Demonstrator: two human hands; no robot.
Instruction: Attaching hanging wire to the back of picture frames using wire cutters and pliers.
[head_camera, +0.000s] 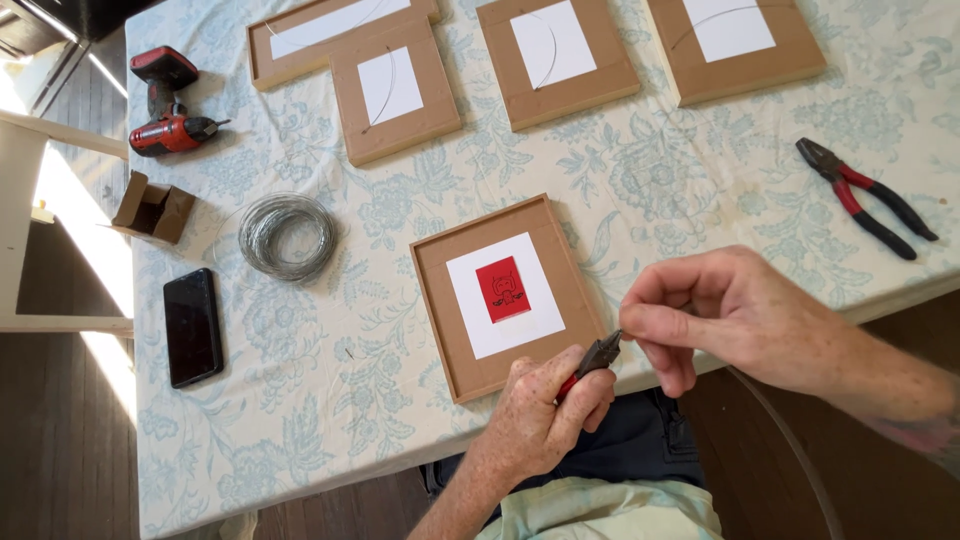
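Head view: the left hand (548, 410) is clenched on small red-handled pliers (597, 356), just below the brown frame with the red square (505, 295). The right hand (725, 312) pinches something tiny at the plier tip, too small to identify. That piece could slip free, since the pinch looks slight, and drop off the surface (330, 400) edge.

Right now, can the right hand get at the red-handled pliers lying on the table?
Probably yes. The red-handled pliers lie in the open on the tablecloth, nothing between them and the right hand, but its fingers are pinching at the small pliers in the left hand.
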